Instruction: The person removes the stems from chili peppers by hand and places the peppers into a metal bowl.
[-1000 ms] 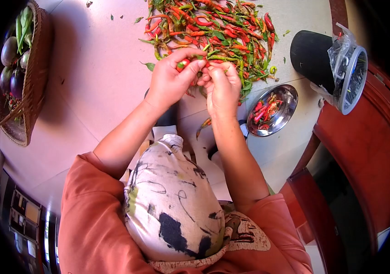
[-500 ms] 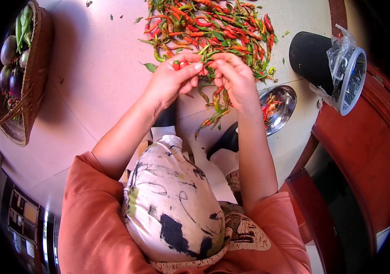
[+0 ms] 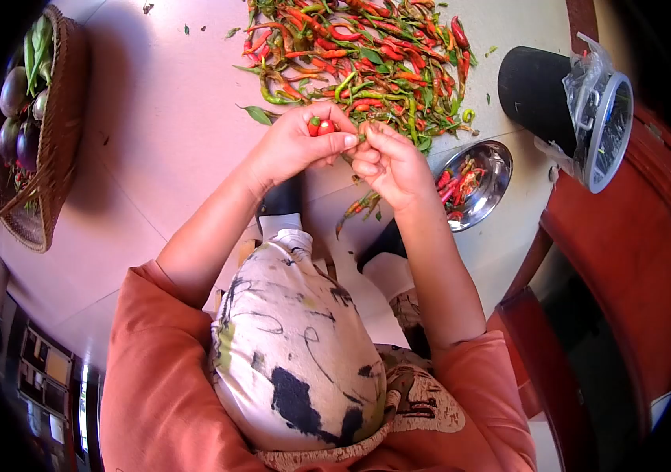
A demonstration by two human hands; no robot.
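Observation:
Both my hands meet just below a spread pile of red and green chili peppers (image 3: 367,59) on the pale floor. My left hand (image 3: 292,149) is closed around a few red chilies (image 3: 324,127), whose ends show between thumb and curled fingers. My right hand (image 3: 390,165) pinches a small greenish chili (image 3: 362,135) against the left fingertips; most of it is hidden by the fingers. Beneath the right hand lie some wilted green and orange chilies (image 3: 357,211). Beside the right wrist stands a shiny metal bowl (image 3: 494,189) with red chilies inside.
A woven basket (image 3: 72,102) at the left holds eggplants (image 3: 13,91) and green pods (image 3: 39,49). On the right stand a black bucket (image 3: 534,98), a clear-lidded container with plastic film (image 3: 609,134), and red wooden furniture (image 3: 626,259). My patterned-cloth knee (image 3: 296,330) is below my hands.
Both hands have drawn slightly down, away from the pile. The green stems that stuck up between the fingertips no longer show, and the right fingers are curled tighter.

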